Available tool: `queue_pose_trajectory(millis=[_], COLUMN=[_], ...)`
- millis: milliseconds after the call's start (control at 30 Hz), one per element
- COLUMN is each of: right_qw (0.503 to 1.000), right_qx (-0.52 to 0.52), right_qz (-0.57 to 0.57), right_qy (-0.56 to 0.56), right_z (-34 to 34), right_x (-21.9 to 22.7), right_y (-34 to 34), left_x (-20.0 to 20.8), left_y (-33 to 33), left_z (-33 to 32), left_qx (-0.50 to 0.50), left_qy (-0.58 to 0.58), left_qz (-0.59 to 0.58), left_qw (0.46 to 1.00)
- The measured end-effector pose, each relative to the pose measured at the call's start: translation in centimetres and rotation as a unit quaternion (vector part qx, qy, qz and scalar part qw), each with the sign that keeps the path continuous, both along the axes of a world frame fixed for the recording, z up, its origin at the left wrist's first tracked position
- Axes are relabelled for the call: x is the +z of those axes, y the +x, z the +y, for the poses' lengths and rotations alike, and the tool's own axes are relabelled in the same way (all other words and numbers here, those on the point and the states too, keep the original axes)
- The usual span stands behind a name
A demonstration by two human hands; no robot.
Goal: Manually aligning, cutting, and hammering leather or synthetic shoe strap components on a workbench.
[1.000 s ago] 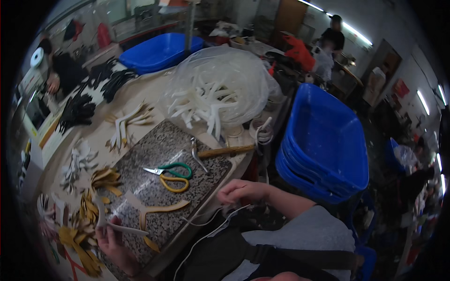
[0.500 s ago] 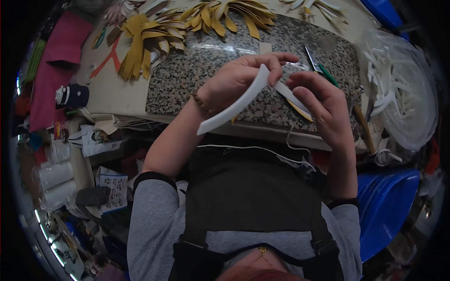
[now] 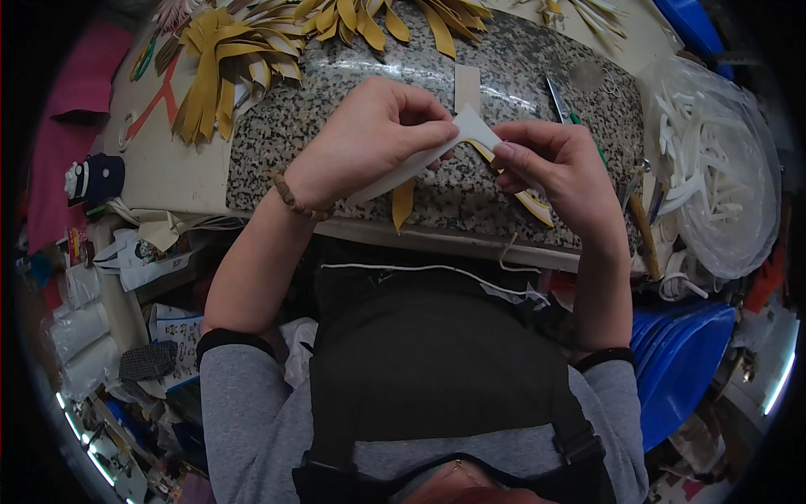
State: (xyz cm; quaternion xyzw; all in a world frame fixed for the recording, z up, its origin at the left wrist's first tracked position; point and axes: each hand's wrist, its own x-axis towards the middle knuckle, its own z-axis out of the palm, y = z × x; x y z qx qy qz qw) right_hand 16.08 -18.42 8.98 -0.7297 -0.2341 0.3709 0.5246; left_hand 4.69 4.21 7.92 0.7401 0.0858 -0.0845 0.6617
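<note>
1. White strip (image 3: 473, 128) spans the gap between both hands, above the speckled slab (image 3: 512, 52).
2. Left hand (image 3: 369, 134) pinches it between thumb and fingers; right hand (image 3: 561, 168) grips its right edge.
3. Scissors (image 3: 556, 98) lie just beyond the right hand, a clear bag (image 3: 743, 220) to its right.

We see a cream worktable (image 3: 189, 175) extending left past the left hand (image 3: 365, 130). Lit tubes (image 3: 102, 469) well below-left of it; another light strip (image 3: 782, 382) well below-right of the right hand (image 3: 561, 172).
</note>
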Motion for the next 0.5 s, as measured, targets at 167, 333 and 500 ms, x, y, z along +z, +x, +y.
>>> queue_pose_trajectory(millis=[167, 333, 500], right_qw=[0.994, 0.989, 0.974], right_qx=[-0.053, -0.061, -0.133], right_qz=[0.066, 0.107, 0.163], right_qy=[-0.063, -0.085, -0.083], right_z=[0.6, 0.7, 0.9], right_x=[-0.8, -3.8, -4.9], right_y=[1.1, 1.7, 0.9], left_x=[-2.4, -4.3, -5.8], left_y=[1.8, 2.3, 1.5], left_z=[-0.6, -1.6, -2.7], left_qx=[0.027, 0.053, 0.123], left_qy=[0.068, 0.190, 0.210], left_qz=[0.028, -0.009, -0.057], left_qw=[0.997, 0.980, 0.968])
